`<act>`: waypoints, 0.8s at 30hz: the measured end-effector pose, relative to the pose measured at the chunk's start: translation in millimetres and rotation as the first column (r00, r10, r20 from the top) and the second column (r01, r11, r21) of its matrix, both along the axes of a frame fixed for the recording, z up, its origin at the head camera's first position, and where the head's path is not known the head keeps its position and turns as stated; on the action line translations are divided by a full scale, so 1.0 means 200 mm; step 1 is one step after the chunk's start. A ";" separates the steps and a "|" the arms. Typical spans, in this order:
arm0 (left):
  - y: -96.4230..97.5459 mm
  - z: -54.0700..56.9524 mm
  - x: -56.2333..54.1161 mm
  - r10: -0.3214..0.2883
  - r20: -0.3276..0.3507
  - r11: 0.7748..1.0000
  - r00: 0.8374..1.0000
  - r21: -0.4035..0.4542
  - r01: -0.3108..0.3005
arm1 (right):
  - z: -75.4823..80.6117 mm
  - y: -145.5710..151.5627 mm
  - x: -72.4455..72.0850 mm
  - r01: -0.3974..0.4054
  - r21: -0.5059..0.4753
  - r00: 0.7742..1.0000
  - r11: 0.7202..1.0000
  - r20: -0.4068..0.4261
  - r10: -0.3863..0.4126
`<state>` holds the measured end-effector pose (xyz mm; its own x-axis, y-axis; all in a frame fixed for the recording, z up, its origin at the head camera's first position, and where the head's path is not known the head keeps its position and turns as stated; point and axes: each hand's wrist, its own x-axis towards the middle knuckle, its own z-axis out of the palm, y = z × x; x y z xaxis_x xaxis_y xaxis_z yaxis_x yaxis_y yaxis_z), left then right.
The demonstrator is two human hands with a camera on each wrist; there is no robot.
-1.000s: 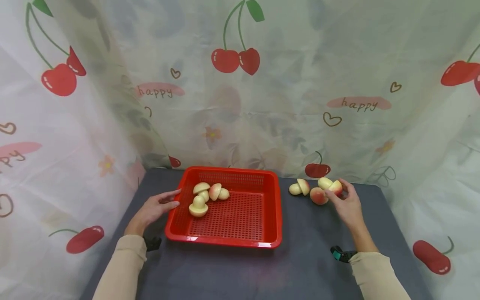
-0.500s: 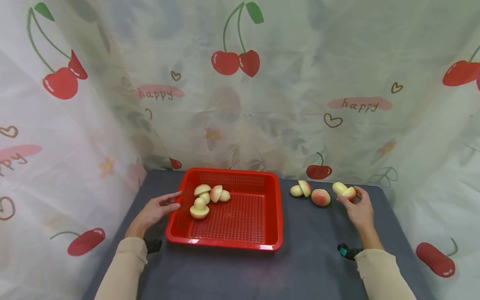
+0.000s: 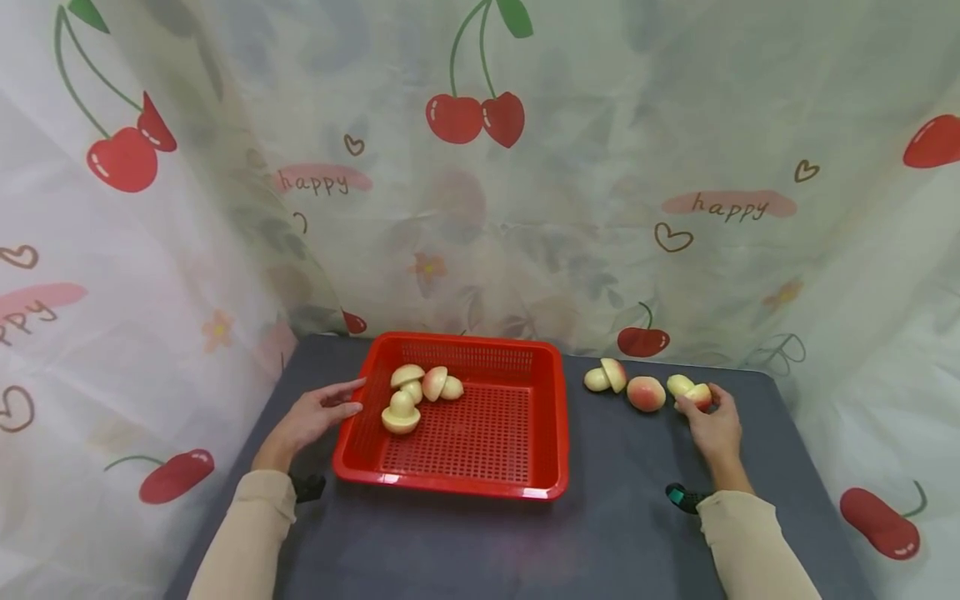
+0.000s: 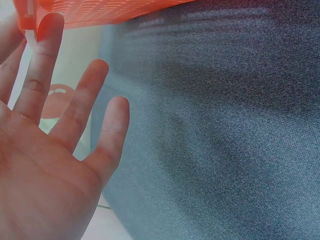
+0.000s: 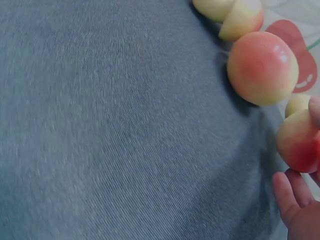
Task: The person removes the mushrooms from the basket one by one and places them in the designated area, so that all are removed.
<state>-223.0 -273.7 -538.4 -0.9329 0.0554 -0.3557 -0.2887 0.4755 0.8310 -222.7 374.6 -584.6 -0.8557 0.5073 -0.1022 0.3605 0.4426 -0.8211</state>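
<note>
A red plastic basket with perforated sides and bottom holds several toy mushrooms at its left. My left hand touches the basket's left rim; in the left wrist view its fingers are extended and spread below the rim. At the right, my right hand pinches the red-and-cream cap of a mushroom between thumb and fingers, its pale stem pointing to the back left. In the right wrist view that mushroom is partly cut off by the frame's edge.
To the left of my right hand lie a mushroom seen cap up and another mushroom on its side, both on the dark grey tablecloth. A cherry-printed curtain hangs behind and at both sides.
My right hand has carried its mushroom rightward, away from the cap-up one, then lowered it slightly toward the front. The left hand and the basket keep their places.
</note>
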 end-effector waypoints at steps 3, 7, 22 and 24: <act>0.00 0.00 0.00 -0.009 -0.009 1.000 1.000 0.000 0.009 | -0.01 -0.01 -0.01 0.006 -0.013 1.000 1.000 -0.012 -0.006; 0.00 -0.01 0.00 -0.011 -0.005 1.000 1.000 0.002 0.011 | -0.02 -0.03 -0.02 0.006 -0.032 1.000 0.999 -0.008 -0.006; 0.00 0.01 0.00 -0.002 0.001 1.000 1.000 0.005 0.002 | -0.03 -0.04 -0.05 -0.002 -0.032 0.999 0.999 0.052 0.004; 0.00 0.01 0.00 0.000 0.003 1.000 1.000 0.003 0.000 | -0.03 -0.04 -0.05 -0.010 -0.029 0.998 1.000 0.065 0.012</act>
